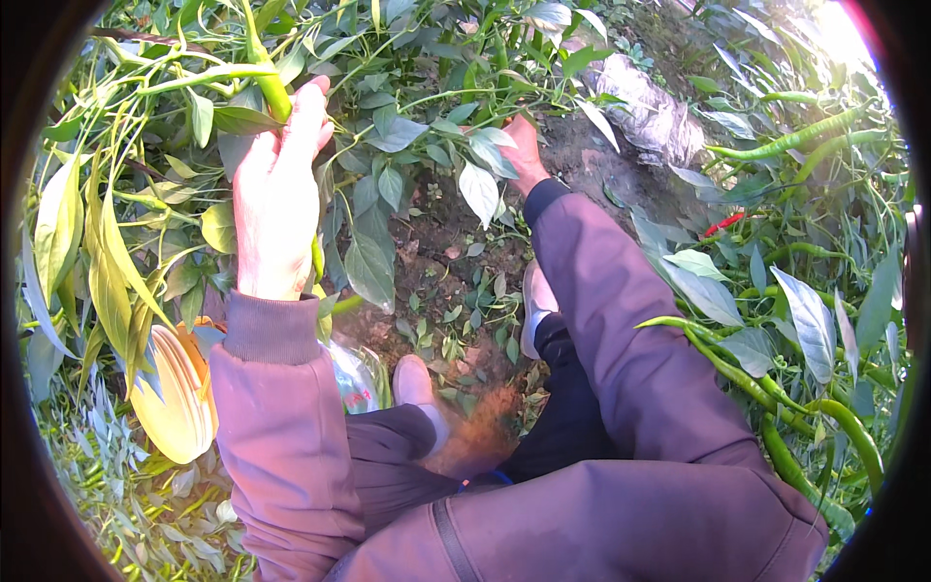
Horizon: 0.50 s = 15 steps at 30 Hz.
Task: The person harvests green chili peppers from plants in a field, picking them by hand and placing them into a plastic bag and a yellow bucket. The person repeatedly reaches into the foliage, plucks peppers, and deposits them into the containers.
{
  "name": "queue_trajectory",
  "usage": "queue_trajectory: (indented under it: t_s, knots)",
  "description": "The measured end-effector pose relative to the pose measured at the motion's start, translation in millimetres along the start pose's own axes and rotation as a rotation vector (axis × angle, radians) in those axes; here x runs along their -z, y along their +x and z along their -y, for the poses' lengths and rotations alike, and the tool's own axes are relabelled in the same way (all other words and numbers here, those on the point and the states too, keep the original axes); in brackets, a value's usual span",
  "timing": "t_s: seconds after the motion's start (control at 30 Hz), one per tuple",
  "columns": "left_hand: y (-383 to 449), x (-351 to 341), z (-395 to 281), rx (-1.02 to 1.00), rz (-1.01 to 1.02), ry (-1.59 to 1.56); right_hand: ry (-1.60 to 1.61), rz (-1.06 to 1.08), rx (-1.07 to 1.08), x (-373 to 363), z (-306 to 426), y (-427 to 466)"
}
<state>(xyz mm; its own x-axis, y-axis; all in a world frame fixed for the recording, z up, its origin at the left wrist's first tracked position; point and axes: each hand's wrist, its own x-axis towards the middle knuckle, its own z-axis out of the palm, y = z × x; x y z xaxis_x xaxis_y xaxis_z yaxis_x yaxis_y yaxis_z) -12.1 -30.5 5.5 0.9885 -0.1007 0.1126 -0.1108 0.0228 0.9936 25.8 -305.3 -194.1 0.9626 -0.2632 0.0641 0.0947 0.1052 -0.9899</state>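
My left hand (280,196) is raised among the leaves of a chili pepper plant (393,131) at upper left. Its fingers are curled against a thick green chili pepper (273,93), and part of that pepper is hidden behind them. Below the palm, by the wrist, the end of another green pepper (318,260) shows; what holds it is hidden. My right hand (525,154) reaches into the foliage at upper centre. Leaves cover most of its fingers, so I cannot tell whether it grips anything.
More chili plants with long green peppers (793,134) and one red pepper (724,224) crowd the right side. Crumpled plastic film (647,109) lies on the soil. A clear plastic bag (356,378) bearing red writing and a yellow ribbed object (178,396) are beside my left sleeve.
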Motion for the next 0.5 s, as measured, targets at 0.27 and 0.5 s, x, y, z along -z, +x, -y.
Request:
queue_trajectory:
  t_s: [0.27,0.5]
  knots:
    - [0.6,-2.0,4.5,-0.023,0.009,-0.007,0.154,-0.121,0.063,-18.9,-11.1,2.4]
    - [2.7,-3.3,5.4,-0.003,0.015,0.068,-0.286,-0.099,-0.009,25.5,36.3,-18.4]
